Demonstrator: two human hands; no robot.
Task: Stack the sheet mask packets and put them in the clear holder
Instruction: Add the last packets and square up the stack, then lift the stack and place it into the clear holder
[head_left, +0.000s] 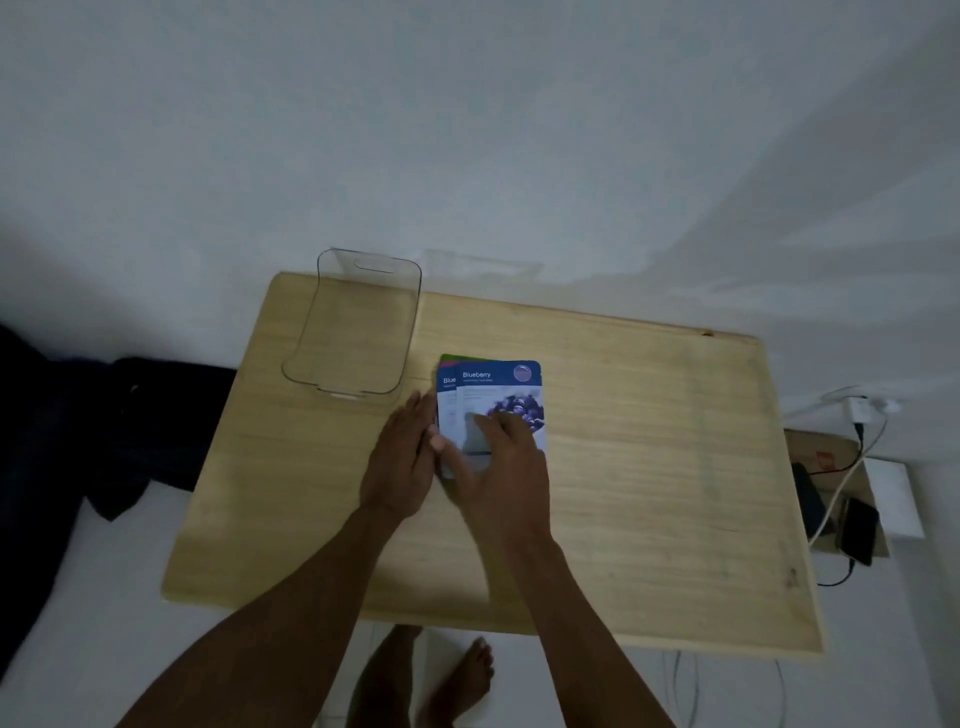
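Note:
Several sheet mask packets lie in a loose pile at the middle of the wooden table. The top one is blue and white and reads "Blueberry"; another blue one and a green edge peek out to its left. My right hand lies flat on the lower half of the top packet. My left hand presses its fingers against the pile's left edge. The clear holder stands with nothing in it at the table's back left corner, just left of and beyond the pile.
A dark cloth lies left of the table. On the floor at the right are a charger with cables, a cardboard piece and a dark phone. My bare feet show below the table's front edge. A white wall rises behind.

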